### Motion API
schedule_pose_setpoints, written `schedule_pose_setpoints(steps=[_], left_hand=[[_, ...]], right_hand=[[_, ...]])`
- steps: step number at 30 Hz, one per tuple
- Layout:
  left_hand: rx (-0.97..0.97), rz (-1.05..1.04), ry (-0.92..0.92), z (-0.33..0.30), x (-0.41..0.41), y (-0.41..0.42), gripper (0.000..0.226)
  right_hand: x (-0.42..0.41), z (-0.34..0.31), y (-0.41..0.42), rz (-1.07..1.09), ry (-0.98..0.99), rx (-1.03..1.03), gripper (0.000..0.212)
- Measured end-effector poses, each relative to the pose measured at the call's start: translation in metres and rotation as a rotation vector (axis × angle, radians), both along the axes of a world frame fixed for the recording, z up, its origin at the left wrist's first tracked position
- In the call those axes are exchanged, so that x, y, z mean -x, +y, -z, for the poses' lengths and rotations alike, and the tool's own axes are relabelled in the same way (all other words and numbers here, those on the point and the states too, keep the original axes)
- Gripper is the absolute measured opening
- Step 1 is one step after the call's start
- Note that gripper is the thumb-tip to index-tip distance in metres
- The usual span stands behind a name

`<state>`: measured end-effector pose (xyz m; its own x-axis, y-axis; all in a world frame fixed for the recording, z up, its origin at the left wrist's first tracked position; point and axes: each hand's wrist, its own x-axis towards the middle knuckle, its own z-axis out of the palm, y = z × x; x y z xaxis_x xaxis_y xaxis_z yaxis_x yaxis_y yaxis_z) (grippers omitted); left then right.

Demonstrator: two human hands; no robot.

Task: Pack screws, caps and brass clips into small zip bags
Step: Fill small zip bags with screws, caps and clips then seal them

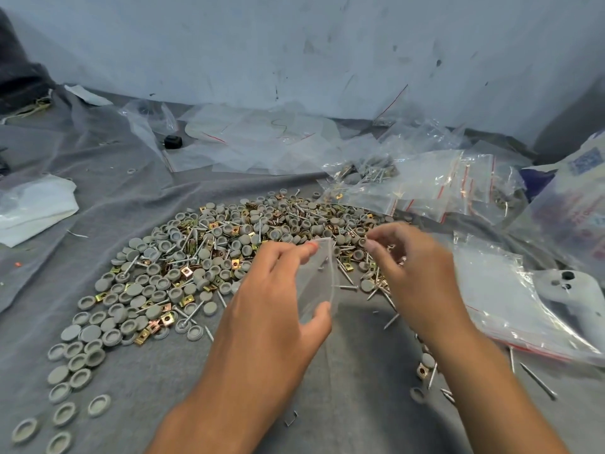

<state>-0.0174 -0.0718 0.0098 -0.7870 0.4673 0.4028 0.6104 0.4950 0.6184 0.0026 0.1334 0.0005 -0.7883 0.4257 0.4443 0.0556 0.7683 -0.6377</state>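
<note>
On the grey cloth (137, 204) covering the desk, just in front of a wide heap of loose parts, the left hand (275, 309) pinches a small clear zip bag (316, 276) between thumb and fingertips, holding it upright with its mouth toward the heap. The right hand (402, 270) hangs close beside the bag's top edge with fingers curled inward; it is blurred, so whether it grips a screw, a cap or nothing cannot be told. The heap mixes grey caps (131, 309), brass clips (186, 272) and thin screws (193, 314), spread from near the left forearm to the far right. Filled and empty zip bags (435, 188) lie piled beyond the right hand. The bag looks feather-light, limp and slick, likely to fold shut, so it is probably best held by the stiffer zip strip at the mouth. The caps seem light and easy to pinch at the rim; the screws are slender and pointed, best taken by the shank; the clips are small, flat and hard-edged.
</note>
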Motion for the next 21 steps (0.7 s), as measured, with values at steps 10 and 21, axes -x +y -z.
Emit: schedule_pose_setpoints(steps=[10, 21], left_hand=[[-0.031, -0.005, -0.010, 0.002, 0.004, -0.001, 0.065], [-0.023, -0.019, -0.003, 0.001, 0.005, -0.008, 0.067]], right_hand=[[0.032, 0.031, 0.002, 0.036, -0.523, -0.323, 0.037], [0.029, 0.033, -0.002, 0.039, -0.480, -0.267, 0.014]])
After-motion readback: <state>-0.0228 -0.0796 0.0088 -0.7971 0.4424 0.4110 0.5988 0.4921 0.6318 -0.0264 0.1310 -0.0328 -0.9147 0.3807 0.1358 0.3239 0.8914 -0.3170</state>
